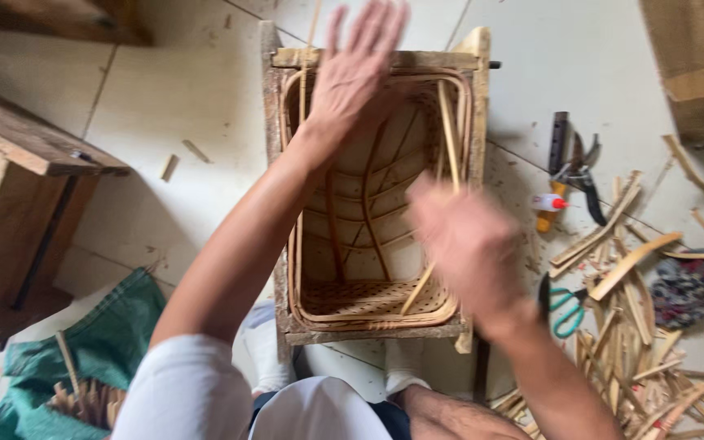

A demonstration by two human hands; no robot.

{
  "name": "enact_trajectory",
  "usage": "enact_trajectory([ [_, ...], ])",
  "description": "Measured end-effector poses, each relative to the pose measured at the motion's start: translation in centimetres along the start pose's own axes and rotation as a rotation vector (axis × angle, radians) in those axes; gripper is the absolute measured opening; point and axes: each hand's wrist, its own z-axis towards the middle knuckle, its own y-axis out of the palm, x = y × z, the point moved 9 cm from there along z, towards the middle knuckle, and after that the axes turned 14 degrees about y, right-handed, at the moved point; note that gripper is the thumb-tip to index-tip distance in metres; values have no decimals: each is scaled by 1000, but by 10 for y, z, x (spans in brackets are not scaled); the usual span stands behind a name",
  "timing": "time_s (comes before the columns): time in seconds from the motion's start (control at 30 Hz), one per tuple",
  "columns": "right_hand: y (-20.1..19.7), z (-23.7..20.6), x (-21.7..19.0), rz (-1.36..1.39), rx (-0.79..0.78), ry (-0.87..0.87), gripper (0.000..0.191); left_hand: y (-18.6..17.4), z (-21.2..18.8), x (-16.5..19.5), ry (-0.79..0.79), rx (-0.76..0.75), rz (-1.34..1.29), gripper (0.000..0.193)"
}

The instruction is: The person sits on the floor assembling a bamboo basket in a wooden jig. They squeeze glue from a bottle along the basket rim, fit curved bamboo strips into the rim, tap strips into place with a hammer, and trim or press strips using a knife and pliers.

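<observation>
A woven rattan basket [368,301] sits inside a worn wooden box frame [275,130] on the tiled floor, right below me. My left hand [356,69] is spread open, fingers apart, over the frame's far edge and holds nothing. My right hand [466,248] is blurred over the frame's right side. A thin rattan strip [448,130] runs from the basket's far rim down past that hand to the near bottom. Whether the right fingers grip the strip cannot be told.
Right of the frame lie pruning shears [580,171], a small glue bottle with a red cap [549,203], green-handled scissors [565,308], a pile of rattan offcuts [637,326] and a rag ball [684,289]. A wooden bench [18,179] and a green bag [83,358] are at left.
</observation>
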Motion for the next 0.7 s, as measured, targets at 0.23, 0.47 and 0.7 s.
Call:
enact_trajectory([
  [0.23, 164, -123, -54, 414, -853, 122, 57, -1, -147, -22, -534, -329, -378, 94],
  [0.47, 166, -138, -57, 332, -725, -37, 39, -12, -147, -11, -438, -286, -463, 95],
  [0.7, 156, -140, -58, 249, -530, -180, 51, -29, -151, -9, -437, -211, -435, 91],
])
